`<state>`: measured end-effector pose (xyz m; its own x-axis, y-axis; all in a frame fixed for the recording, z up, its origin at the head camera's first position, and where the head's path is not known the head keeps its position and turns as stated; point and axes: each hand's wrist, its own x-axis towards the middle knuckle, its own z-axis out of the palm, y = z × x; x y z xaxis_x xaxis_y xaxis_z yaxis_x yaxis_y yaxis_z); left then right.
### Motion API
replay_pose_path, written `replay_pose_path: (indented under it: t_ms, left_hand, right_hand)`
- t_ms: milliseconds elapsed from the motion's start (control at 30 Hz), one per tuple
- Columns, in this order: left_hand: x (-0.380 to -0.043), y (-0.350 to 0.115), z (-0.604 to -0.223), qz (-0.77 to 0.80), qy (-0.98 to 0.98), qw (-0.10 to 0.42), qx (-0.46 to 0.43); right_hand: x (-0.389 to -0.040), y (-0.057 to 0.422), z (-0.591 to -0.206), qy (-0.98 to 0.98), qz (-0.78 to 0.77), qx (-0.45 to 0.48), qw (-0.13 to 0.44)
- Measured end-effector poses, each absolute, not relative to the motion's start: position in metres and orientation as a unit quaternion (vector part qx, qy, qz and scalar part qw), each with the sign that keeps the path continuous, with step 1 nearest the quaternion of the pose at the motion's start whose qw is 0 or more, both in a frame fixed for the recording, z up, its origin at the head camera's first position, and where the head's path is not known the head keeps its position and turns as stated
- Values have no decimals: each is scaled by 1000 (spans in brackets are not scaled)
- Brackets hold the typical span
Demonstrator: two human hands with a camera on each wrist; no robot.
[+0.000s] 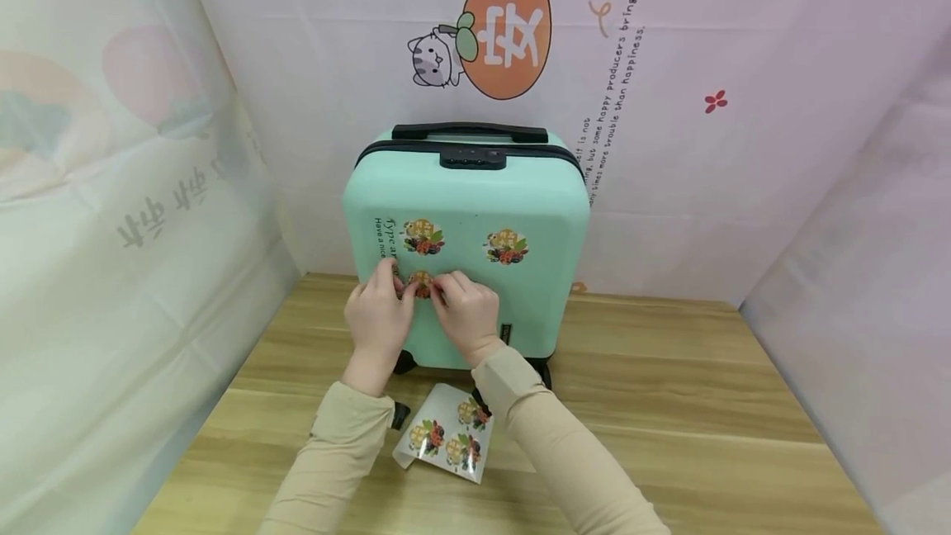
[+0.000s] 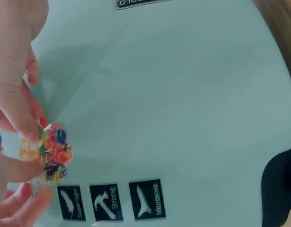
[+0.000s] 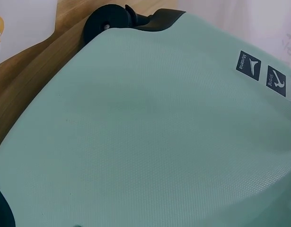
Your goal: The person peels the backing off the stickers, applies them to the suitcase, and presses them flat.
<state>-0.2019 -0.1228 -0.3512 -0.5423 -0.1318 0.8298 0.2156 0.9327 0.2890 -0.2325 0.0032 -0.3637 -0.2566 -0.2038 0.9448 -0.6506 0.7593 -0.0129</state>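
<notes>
A mint-green suitcase [image 1: 461, 188] stands upright on the wooden table, its front face towards me. Against that face, low on the left, my left hand [image 1: 377, 312] pinches the left edge of a round fruit sticker [image 1: 422, 283]. From the other side, the fingertips of my right hand [image 1: 470, 310] pinch its right edge. The left wrist view shows the sticker's printed berries [image 2: 55, 151] between the fingertips. One fruit sticker [image 1: 423, 238] is on the suitcase just above, and another sticker [image 1: 507, 246] is to the right at similar height.
A glossy sticker sheet [image 1: 443, 400] with several fruit stickers lies on the wooden table [image 1: 669, 403] below the suitcase, between my forearms. Three dark label icons [image 2: 106, 202] run along one side of the case. Printed white cloth [image 1: 669, 188] hangs behind and at both sides.
</notes>
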Motion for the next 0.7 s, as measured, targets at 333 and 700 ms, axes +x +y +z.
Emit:
replay_pose_path:
  t_ms: [333, 700]
  left_hand:
    - [-199, -140, -355, -183, -877, 444, 3]
    - [-202, -165, -334, -247, -818, 511, -94]
  right_hand:
    - [-232, 9, -362, -774, 185, 272, 542]
    - [-232, 21, -367, -776, 194, 305, 516]
